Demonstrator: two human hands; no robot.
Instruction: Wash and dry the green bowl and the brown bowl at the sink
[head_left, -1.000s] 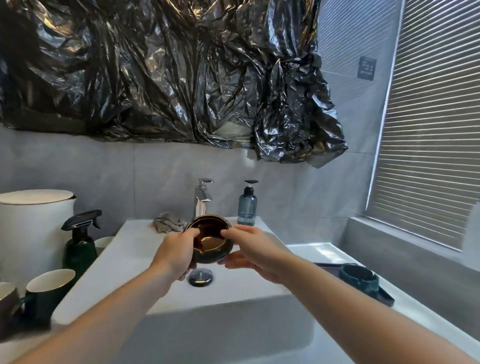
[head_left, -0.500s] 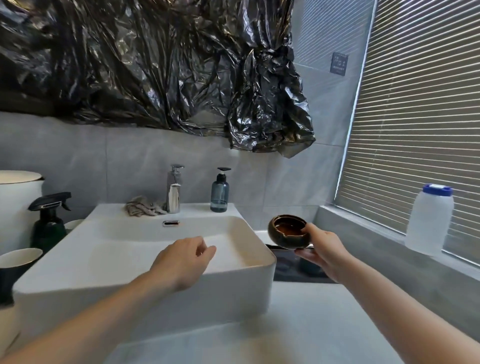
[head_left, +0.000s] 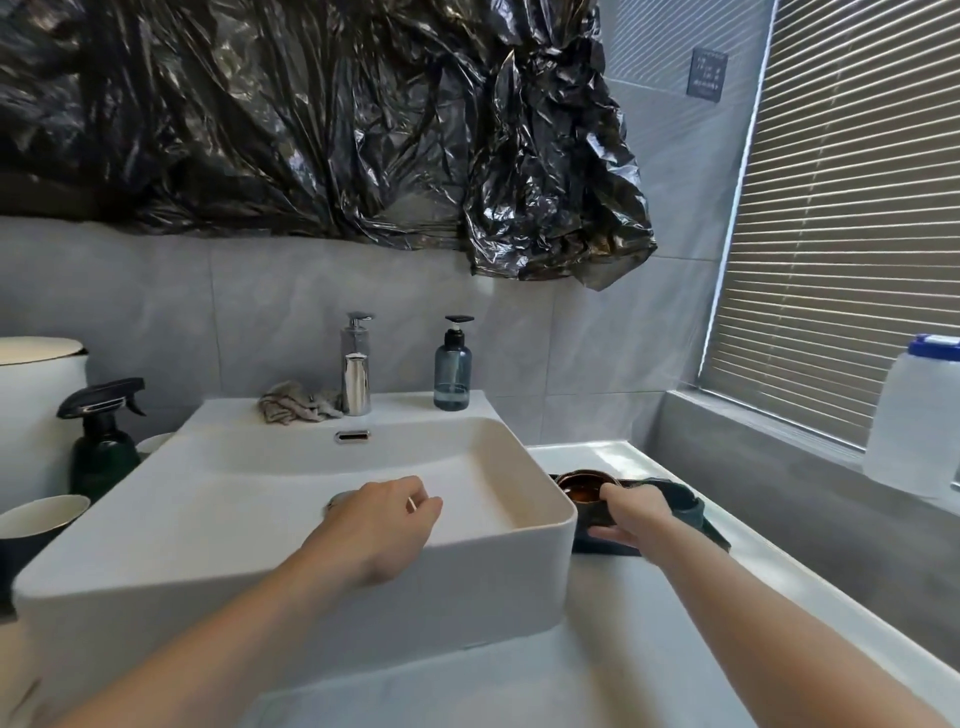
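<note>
Both hands reach forward, well apart. At frame centre the left hand (head_left: 382, 525) hovers over the white sink (head_left: 291, 587) with fingers loosely curled, holding nothing. Lower right of centre, the right hand (head_left: 631, 517) grips the brown bowl (head_left: 581, 486) by its near rim, low over a dark tray (head_left: 719, 538) on the counter (head_left: 597, 649) just beside the sink's right wall. A green bowl (head_left: 685, 501) sits on the tray, mostly hidden behind that hand.

From the left edge: a white lidded bin (head_left: 36, 405), a dark mug (head_left: 36, 530) with a pale inside, and a green spray bottle (head_left: 104, 441). On the sink's back ledge lie a crumpled grey cloth (head_left: 293, 408), a chrome tap (head_left: 356, 371) and a blue pump bottle (head_left: 453, 371) without readable label. Black plastic sheeting (head_left: 311, 119) covers the upper wall. At upper right a small dark wall plaque (head_left: 706, 73) carries writing too small to read. Slatted blinds (head_left: 857, 208) fill the right side, and a white jug (head_left: 914, 415) with a blue cap stands on the sill.
</note>
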